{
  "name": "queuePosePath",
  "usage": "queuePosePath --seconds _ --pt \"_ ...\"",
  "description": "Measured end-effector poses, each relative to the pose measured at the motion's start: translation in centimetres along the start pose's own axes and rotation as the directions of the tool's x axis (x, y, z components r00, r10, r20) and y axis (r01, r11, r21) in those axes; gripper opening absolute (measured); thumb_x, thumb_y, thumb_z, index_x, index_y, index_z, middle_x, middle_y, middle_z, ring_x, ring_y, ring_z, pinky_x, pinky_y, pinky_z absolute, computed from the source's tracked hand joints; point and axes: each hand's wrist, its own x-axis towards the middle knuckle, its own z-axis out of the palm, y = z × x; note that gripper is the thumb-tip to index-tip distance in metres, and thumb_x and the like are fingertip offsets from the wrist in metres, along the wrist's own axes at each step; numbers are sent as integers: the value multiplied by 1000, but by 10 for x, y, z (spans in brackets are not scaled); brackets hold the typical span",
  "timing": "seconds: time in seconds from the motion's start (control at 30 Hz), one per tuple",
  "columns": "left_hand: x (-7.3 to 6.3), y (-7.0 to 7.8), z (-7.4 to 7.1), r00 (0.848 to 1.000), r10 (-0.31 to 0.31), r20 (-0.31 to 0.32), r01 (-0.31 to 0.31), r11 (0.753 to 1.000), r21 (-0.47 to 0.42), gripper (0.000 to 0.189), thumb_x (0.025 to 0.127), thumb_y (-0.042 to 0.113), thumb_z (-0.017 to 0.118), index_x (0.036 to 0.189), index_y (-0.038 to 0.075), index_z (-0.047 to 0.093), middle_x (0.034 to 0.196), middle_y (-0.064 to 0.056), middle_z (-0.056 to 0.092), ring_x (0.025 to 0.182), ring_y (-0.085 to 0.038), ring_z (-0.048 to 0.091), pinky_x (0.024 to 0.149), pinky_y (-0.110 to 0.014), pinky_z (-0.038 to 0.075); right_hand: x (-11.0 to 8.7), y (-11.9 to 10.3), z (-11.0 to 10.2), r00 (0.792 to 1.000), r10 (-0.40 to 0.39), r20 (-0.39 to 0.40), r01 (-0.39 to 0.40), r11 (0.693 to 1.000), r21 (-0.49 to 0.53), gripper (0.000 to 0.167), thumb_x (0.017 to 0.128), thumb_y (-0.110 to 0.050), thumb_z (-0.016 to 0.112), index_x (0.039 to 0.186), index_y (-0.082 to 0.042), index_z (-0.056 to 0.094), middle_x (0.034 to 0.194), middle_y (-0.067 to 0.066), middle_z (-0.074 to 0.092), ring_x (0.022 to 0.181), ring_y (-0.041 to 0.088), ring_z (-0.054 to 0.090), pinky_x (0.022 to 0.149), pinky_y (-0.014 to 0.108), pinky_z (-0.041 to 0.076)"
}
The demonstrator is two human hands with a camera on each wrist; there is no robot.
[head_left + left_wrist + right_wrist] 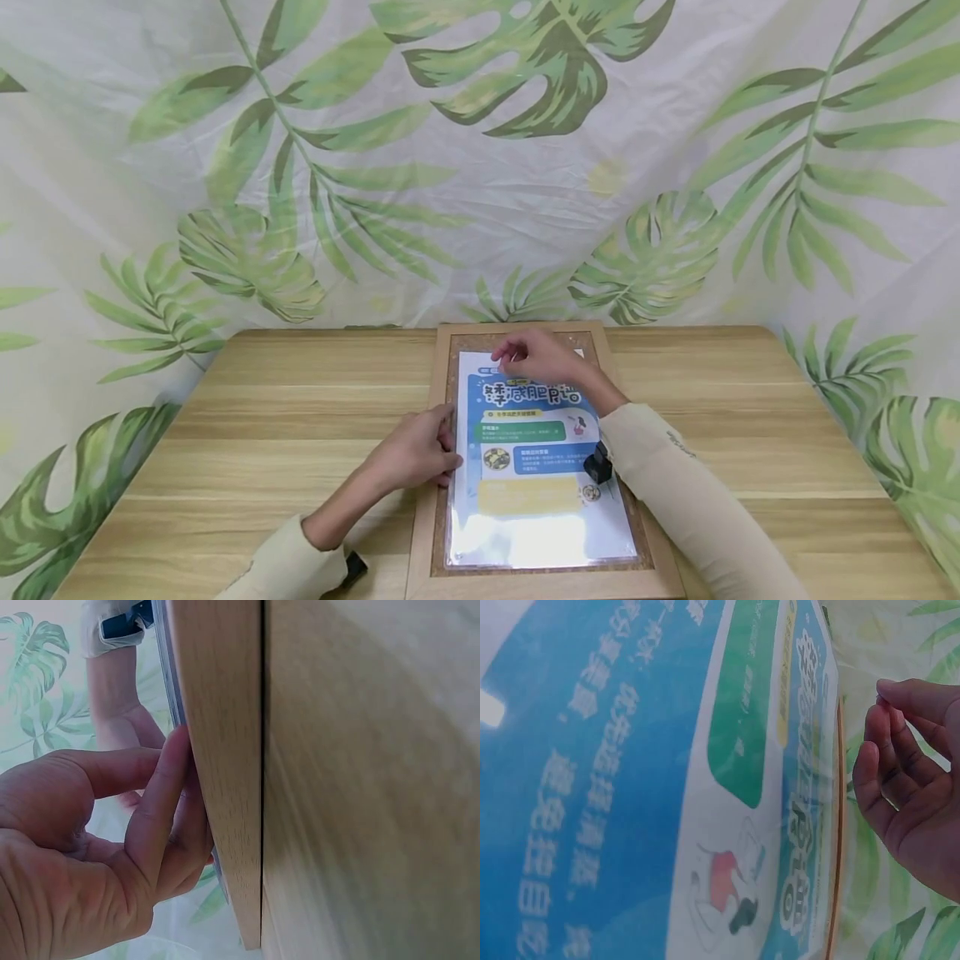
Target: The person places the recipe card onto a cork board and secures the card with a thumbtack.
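Touching left edge of blue-and-white film-covered poster (525,498) with bent fingers of left hand (416,450), cannot tell if clamped | arching right hand (542,354) over far end, thumb and forefinger together, cannot tell if around anything | with poster on pale-wood-framed cork board (555,585) | flanked left and right by wood-grain tabletop (750,417), with leaf-printed cloth (480,217) beyond far edge

The poster (525,500) looks like paper under clear, glossy plastic that throws back white glare. Its frame (547,586) shows smooth, matt, fine-grained wood, the backing (474,342) rough-looking, speckled cork. The worktop (750,417) has a smooth wood-grain finish; the backdrop (487,225) looks like creased fabric, the sleeves (690,500) matt cloth.
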Motion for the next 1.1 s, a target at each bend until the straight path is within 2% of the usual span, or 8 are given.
queuePosePath --seconds 0.57,0.93,1.1 --pt "1 -2 -4 1000 3 11 -4 1000 29 79 90 -4 81 158 -9 42 86 -6 65 59 -14 69 50 -27 57 17 9 15 999 38 -19 -35 987 160 23 101 -15 74 121 -5 77 105 6 77 93 15 68 86 27 55" --pt "2 -2 -3 1000 23 7 -23 999 34 80 89 -6 81 158 -11 41 83 -6 65 58 -14 68 48 -25 54 32 9 24 999 20 -30 -15 987 162 21 100 -15 75 119 -6 78 106 7 78 93 15 69 89 29 56" --pt "3 -2 -2 1000 27 10 -27 999 44 79 88 -6 80 157 -12 42 83 -6 64 58 -14 68 48 -24 53 40 8 27 1000 13 -28 -9 989 148 20 100 -13 74 118 -5 78 104 8 78 89 13 69 82 25 55"
